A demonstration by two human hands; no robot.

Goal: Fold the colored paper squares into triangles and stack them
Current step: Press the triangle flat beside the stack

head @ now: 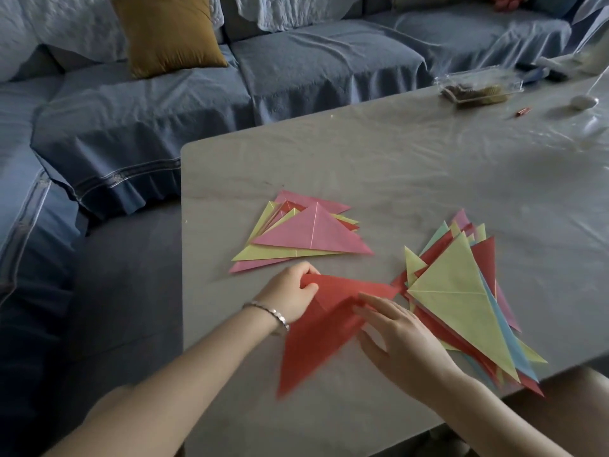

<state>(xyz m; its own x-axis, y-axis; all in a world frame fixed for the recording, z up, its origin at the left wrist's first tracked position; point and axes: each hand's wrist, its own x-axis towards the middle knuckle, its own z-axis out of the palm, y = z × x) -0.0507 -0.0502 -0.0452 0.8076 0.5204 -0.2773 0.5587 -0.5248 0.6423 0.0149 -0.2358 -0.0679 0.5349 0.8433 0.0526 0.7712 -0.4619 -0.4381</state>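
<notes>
- My left hand (291, 296) curls its fingers and pinches a corner of the red paper (316, 344).
- My right hand (402, 338) lies flat, fingers straight, pressing down.
- Both arms reach forward.

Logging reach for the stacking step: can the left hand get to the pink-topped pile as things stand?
Probably yes. The pink-topped pile lies just beyond the left hand, with only bare table between them. The hand pinches the red paper, though, so that would come along.

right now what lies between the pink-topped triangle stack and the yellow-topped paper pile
Only bare grey table, in the head view; the red paper sheet lies just nearer the person.
</notes>
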